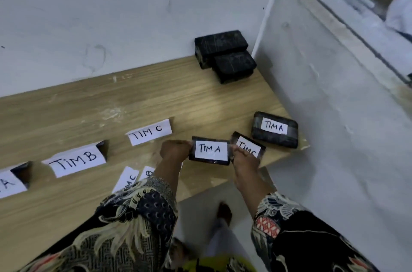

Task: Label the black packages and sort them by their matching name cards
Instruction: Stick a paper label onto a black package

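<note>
Both hands hold one black package (210, 151) by its short ends just right of the frame's centre: the left hand (175, 150) pinches the left end, the right hand (244, 158) the right, with its "TIM A" label facing up. Just beside it lies a package marked "TIM C" (248, 146), partly under the right hand, and another "TIM A" package (274, 129) sits near the table (89, 107) edge. Folded name cards run left: TIM C (149, 131), TIM B (75, 159), and an A card (11, 181) at the frame's left edge. Two unlabelled packages (225, 55) wait by the wall. Risks as I judge them: the label may lift if poorly stuck, or the package may be dropped at the nearer C card instead of the far A card.
</note>
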